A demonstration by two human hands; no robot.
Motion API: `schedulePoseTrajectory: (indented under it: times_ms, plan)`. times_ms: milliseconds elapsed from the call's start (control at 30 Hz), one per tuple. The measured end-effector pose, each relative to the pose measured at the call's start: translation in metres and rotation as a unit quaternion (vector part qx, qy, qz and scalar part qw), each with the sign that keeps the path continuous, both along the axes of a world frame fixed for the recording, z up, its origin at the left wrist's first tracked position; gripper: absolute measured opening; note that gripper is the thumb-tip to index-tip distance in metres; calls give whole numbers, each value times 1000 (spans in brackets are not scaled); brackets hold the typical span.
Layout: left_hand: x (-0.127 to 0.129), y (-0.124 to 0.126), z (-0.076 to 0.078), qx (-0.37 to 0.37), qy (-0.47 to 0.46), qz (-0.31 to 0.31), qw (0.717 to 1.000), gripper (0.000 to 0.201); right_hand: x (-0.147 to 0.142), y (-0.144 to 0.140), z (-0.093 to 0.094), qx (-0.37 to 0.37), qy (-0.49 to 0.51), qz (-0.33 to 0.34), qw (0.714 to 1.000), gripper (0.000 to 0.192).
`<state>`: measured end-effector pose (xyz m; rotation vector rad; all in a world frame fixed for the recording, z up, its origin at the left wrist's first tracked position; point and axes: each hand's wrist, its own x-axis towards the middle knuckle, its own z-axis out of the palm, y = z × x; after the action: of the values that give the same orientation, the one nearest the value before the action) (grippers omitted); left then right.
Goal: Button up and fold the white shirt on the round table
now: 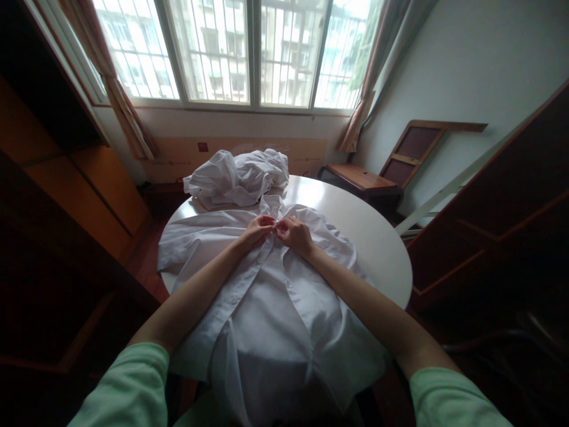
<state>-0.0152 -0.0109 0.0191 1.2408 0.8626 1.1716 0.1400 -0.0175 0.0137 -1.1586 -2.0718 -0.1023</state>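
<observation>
A white button-up shirt point(262, 308) lies spread on a round white table, its collar point(271, 204) at the far side and its lower hem hanging over the near edge. Below the collar, my left hand point(259, 228) pinches the front edge of the shirt. My right hand point(294, 233) is closed on the opposite front edge, its fingertips almost meeting those of the left. Any button between the fingers is too small to make out. Further down, the two front plackets lie apart.
A heap of crumpled white cloth point(240, 175) sits at the far left of the round table point(382, 255). Beyond it are a long cardboard box point(306, 153) and a barred window. A wooden chair point(368, 178) stands back right, with dark wooden furniture on both sides.
</observation>
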Motion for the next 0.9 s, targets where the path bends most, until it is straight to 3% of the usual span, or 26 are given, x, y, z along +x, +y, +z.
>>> schedulePoseTrajectory:
  times_ms: [267, 433, 533, 667, 900]
  plan:
    - [0, 1, -2, -35, 4, 6, 999, 29, 0, -1, 0, -2, -3, 1, 1000, 8]
    - [3, 3, 2, -39, -10, 41, 998, 15, 3, 4, -1, -49, 86, -28, 995, 14]
    - [1, 5, 1, -41, 51, 31, 997, 16, 7, 12, -1, -131, 162, -33, 978, 31]
    - [-6, 4, -1, -4, 138, -52, 989, 21, 11, 18, 0, -234, 206, 13, 950, 51]
    - [-11, 7, -3, 114, 237, -59, 963, 24, 10, 19, 2, -290, 319, 47, 901, 49]
